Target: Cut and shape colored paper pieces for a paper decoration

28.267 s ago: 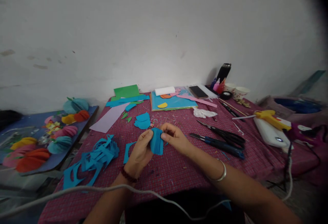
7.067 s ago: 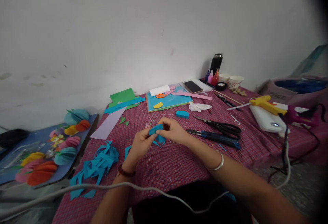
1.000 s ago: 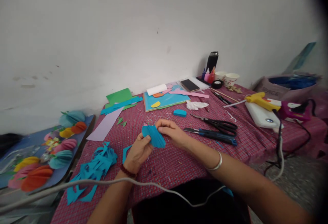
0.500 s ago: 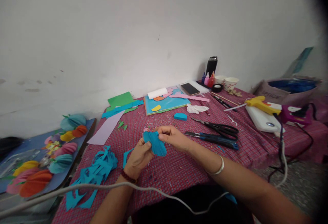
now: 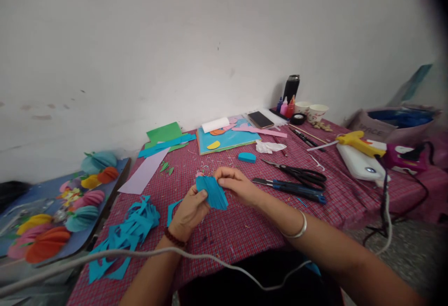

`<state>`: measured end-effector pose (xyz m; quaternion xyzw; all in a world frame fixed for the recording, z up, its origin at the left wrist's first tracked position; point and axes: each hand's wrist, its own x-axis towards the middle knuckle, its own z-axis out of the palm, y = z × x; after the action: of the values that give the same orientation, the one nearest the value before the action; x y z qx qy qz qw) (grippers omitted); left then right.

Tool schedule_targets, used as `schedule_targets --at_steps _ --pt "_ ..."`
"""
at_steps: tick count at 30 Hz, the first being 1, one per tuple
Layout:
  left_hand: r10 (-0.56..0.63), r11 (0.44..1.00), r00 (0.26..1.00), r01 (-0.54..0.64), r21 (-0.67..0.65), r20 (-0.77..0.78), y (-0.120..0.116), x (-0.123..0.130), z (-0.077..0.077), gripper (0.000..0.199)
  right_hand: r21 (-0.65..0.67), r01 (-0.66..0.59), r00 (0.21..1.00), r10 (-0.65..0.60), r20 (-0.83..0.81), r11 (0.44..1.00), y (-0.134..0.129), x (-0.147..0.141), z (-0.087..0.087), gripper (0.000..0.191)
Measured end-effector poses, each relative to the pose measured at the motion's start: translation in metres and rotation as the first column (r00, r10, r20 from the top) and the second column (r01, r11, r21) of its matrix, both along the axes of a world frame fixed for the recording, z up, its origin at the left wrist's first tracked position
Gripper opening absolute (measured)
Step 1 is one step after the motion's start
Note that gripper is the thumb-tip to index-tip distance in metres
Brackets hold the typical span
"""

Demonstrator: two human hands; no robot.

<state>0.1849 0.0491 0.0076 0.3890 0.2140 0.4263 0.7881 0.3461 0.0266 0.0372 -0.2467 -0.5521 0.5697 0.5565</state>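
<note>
A stack of blue paper pieces (image 5: 213,193) is held up over the checked tablecloth, its layers fanned a little. My left hand (image 5: 194,205) pinches its lower left side, thumb on top. At its upper right edge, my right hand (image 5: 236,185) has its bent fingers closed on the paper; the fingertips are partly hidden. A smaller stack of blue half-rounds (image 5: 247,157) lies just beyond. Black-handled scissors (image 5: 301,175) and a blue utility knife (image 5: 294,190) rest to the right of my right hand. Blue paper offcuts (image 5: 131,231) are heaped left of my left hand.
A white cable (image 5: 147,253) crosses in front of my forearms. On the right, a yellow glue gun (image 5: 360,143) sits on a white power bank (image 5: 360,163). Coloured sheets (image 5: 229,140) and a phone (image 5: 261,120) lie at the back. Paper fruits (image 5: 49,245) fill a blue board at left.
The blue stack is turned slightly and its layers show more spread at the right edge. My right hand has shifted a little along the upper edge. The view has moved slightly.
</note>
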Motion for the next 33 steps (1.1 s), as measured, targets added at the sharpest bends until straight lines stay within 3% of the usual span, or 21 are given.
schedule_targets --at_steps 9,14,19,25,33 --pt "-0.049 0.999 0.998 0.049 -0.001 0.041 -0.0037 0.0019 0.0081 0.024 0.023 -0.057 0.994 0.055 0.095 0.998 -0.0001 0.0029 -0.0012 0.044" --pt "-0.053 0.999 0.998 0.053 -0.002 0.046 -0.0032 0.0004 0.0059 0.023 0.003 -0.083 0.994 0.083 0.067 0.997 0.0010 0.0030 -0.0044 0.043" --pt "-0.056 0.998 0.998 0.056 0.016 0.039 -0.0033 -0.0009 0.0037 0.022 -0.057 -0.035 0.999 0.034 -0.012 0.998 0.0030 -0.0027 -0.0062 0.038" --pt "-0.046 0.999 0.998 0.045 0.026 0.041 -0.0030 -0.0007 0.0034 0.021 0.012 0.003 1.000 -0.003 0.020 1.000 0.0002 -0.0007 -0.0013 0.028" --pt "-0.064 0.998 0.997 0.063 0.019 0.033 -0.0031 0.0001 0.0045 0.022 0.028 -0.059 0.994 0.056 0.096 0.998 0.0006 0.0030 -0.0017 0.044"
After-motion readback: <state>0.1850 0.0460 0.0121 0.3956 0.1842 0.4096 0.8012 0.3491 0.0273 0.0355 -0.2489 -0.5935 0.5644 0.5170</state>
